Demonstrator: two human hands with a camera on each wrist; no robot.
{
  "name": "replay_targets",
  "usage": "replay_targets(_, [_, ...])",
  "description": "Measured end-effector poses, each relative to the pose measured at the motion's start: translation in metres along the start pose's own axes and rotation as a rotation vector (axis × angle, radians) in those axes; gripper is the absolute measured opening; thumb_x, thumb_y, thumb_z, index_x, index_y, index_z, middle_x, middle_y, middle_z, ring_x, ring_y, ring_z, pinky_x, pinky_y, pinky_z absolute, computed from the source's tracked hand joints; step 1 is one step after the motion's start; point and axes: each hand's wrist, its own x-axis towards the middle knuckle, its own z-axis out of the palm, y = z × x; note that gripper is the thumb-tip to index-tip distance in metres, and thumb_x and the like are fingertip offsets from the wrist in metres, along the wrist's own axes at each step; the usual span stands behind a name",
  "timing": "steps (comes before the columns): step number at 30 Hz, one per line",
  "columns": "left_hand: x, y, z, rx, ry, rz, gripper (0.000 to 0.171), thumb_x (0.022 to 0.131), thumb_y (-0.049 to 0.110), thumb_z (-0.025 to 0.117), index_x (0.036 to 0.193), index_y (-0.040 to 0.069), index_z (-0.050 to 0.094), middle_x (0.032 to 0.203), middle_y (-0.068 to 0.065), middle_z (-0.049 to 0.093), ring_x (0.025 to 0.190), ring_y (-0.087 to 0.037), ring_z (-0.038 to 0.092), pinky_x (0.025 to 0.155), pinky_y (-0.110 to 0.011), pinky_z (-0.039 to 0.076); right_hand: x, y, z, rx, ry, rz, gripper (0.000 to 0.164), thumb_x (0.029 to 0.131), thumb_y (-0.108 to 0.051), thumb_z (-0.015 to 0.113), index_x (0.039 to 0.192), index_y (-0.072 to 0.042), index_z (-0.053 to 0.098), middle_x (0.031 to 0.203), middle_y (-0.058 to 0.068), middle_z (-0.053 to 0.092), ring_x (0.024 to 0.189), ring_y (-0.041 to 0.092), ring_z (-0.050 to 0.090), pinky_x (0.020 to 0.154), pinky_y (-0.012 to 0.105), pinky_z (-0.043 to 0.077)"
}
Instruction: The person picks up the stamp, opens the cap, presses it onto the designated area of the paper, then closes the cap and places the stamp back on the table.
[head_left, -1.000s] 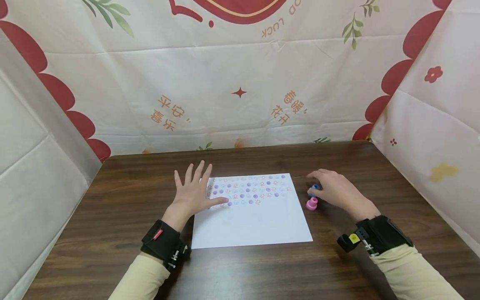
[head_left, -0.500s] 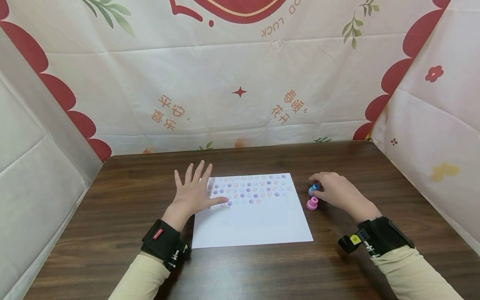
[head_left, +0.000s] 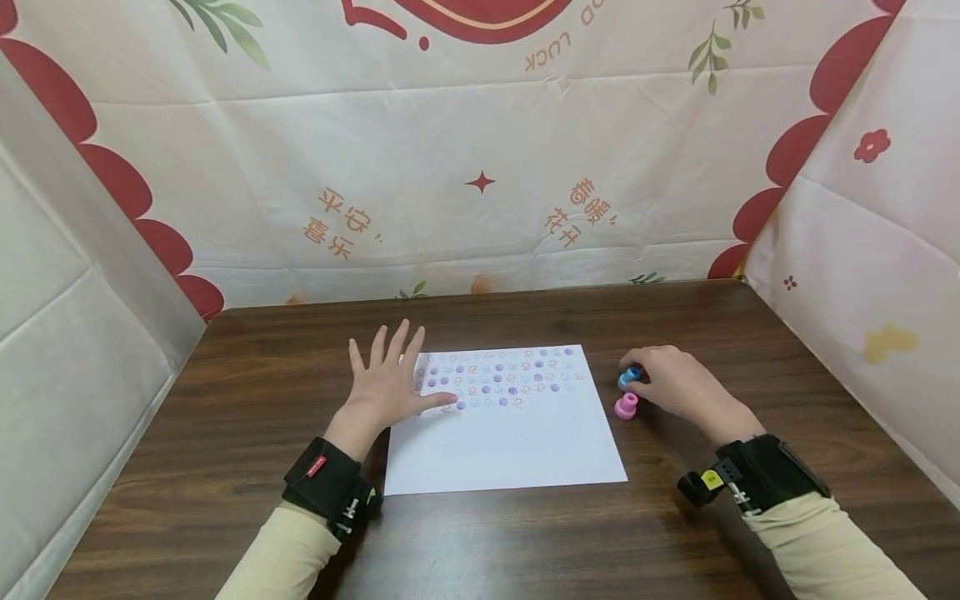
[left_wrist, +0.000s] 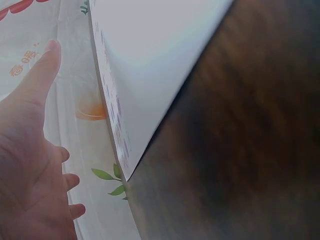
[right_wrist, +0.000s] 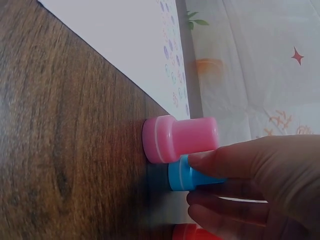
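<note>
My left hand (head_left: pixel 384 392) lies with fingers spread over the left edge of a white sheet of paper (head_left: pixel 517 450), thumb pointing right. Rows of small purple, blue and red stamped marks fill the sheet's upper part. Off the paper's right side, my right hand (head_left: pixel 675 379) pinches a blue stamp (right_wrist: pixel 181 174) between thumb and fingers, its base down at the table. A pink stamp (right_wrist: pixel 162 137) stands upright just beside it, nearer my body in the head view. Part of a red stamp (right_wrist: pixel 187 232) shows below my fingers in the right wrist view; in the head view it is hidden.
The dark wooden table (head_left: pixel 510 542) ends at the back against a printed white cloth (head_left: pixel 420 150). More cloth hangs along the left side (head_left: pixel 90 275) and right side (head_left: pixel 870 250). Both wrists wear black camera bands.
My right fingers and thumb have drawn in around the blue stamp, the hand dipping slightly. My left hand and the paper stay where they were.
</note>
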Motion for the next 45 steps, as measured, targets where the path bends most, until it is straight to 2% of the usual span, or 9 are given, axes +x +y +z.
replay_targets(10, [0.0, -0.001, 0.0, -0.001, 0.005, -0.001, 0.115, 0.068, 0.085, 0.047, 0.154, 0.016, 0.016, 0.161, -0.014, 0.012, 0.143, -0.041, 0.009, 0.109, -0.075, 0.004, 0.001, 0.002, 0.0, -0.008, -0.003, -0.018, 0.023, 0.08, -0.008, 0.075, 0.1, 0.001, 0.069, 0.092, 0.018, 0.071, 0.075, 0.026, 0.059, 0.079, 0.058, 0.057])
replay_targets(19, [0.0, -0.001, 0.0, -0.007, 0.004, -0.002, 0.115, 0.068, 0.085, 0.048, 0.154, 0.016, 0.016, 0.161, -0.014, 0.012, 0.143, -0.041, 0.009, 0.109, -0.075, 0.003, 0.003, 0.003, 0.001, -0.029, -0.006, -0.028, 0.021, 0.08, -0.007, 0.074, 0.1, 0.001, 0.07, 0.091, 0.018, 0.071, 0.076, 0.026, 0.06, 0.079, 0.057, 0.057])
replay_targets(37, [-0.001, -0.001, -0.001, 0.003, -0.005, -0.004, 0.115, 0.068, 0.085, 0.048, 0.154, 0.016, 0.014, 0.161, -0.014, 0.012, 0.143, -0.04, 0.01, 0.109, -0.075, 0.004, 0.005, 0.001, -0.005, -0.022, -0.015, -0.004, 0.022, 0.082, -0.01, 0.074, 0.101, 0.001, 0.069, 0.092, 0.017, 0.07, 0.076, 0.025, 0.059, 0.078, 0.057, 0.057])
replay_targets(45, [-0.002, 0.0, -0.003, -0.009, -0.007, -0.005, 0.114, 0.069, 0.084, 0.05, 0.154, 0.015, 0.015, 0.161, -0.014, 0.012, 0.143, -0.041, 0.01, 0.109, -0.075, 0.003, 0.008, -0.004, -0.01, -0.024, -0.001, -0.023, 0.023, 0.081, -0.008, 0.074, 0.101, 0.001, 0.069, 0.092, 0.017, 0.071, 0.075, 0.025, 0.059, 0.077, 0.056, 0.058])
